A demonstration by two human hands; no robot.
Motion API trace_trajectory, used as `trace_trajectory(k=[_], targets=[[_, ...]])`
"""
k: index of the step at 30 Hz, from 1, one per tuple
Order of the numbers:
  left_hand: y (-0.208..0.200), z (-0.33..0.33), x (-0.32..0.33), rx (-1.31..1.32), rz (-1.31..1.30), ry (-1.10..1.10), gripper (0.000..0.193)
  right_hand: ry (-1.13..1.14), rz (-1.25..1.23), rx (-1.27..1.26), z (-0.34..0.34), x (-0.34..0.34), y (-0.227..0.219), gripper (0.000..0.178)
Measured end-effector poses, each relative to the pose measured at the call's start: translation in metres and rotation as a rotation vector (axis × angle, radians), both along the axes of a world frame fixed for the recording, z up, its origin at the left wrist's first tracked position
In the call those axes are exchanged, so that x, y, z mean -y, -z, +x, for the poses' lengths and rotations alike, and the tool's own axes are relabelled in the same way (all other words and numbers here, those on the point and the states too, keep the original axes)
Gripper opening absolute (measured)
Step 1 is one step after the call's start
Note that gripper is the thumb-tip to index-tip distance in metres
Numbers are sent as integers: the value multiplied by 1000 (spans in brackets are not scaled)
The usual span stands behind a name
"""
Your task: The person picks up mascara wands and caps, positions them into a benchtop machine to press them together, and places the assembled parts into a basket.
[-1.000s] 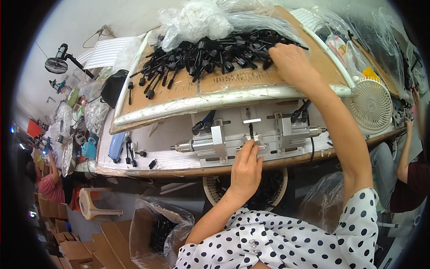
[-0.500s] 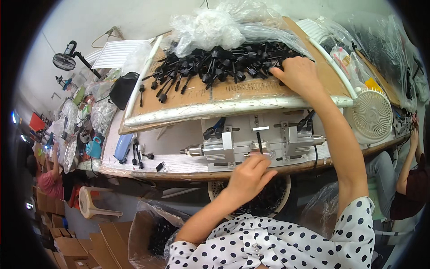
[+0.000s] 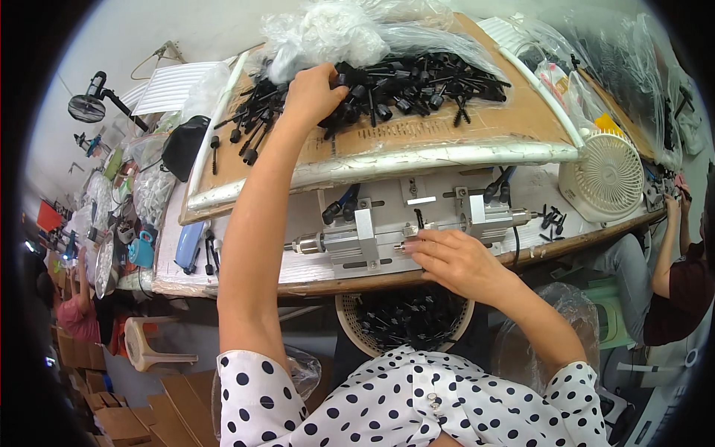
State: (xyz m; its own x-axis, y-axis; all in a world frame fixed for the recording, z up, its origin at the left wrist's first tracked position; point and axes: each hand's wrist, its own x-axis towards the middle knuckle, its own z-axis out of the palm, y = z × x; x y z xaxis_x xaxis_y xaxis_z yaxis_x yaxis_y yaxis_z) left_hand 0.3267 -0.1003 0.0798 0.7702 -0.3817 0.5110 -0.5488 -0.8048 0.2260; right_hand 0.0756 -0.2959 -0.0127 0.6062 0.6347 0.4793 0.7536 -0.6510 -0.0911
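Observation:
My left hand [image 3: 314, 95] reaches over to the pile of black plastic parts [image 3: 387, 88], thin ribbed stems with thick round heads, on a cardboard-covered board. Its fingers curl in among them; what they pinch is hidden. At the metal fixture on the bench, my right hand [image 3: 458, 262] is closed at the centre, its fingers together around the lower end of a small black stem [image 3: 419, 217] that sticks up beyond them. A metal cylinder block [image 3: 356, 242] stands left of that hand, and a matching block [image 3: 488, 220] stands right of it.
White tubing [image 3: 387, 164] edges the raised board, with clear plastic sheeting [image 3: 328, 37] behind the pile. A white fan [image 3: 607, 175] stands at the right. Below the bench edge sits a basket [image 3: 469, 316] of black parts. Another person's arm [image 3: 666, 261] is at far right.
My left hand has gone from the fixture up to the pile. My right hand has come down from the pile to the fixture. The view has shifted slightly.

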Motion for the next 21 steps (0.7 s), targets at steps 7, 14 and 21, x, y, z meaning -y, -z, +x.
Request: trace_trajectory(k=[7,14,21], targets=[[-42,-38,-7,-386,-614,100,34,8,65,-8,6,3,19,27],[-20,-130,-28,-629,-1324,637,29,-78,-11,9,9,-2,-9,29],[87,-259,1,-276,-650,372,30,99,179,77,56,41,-81,16]])
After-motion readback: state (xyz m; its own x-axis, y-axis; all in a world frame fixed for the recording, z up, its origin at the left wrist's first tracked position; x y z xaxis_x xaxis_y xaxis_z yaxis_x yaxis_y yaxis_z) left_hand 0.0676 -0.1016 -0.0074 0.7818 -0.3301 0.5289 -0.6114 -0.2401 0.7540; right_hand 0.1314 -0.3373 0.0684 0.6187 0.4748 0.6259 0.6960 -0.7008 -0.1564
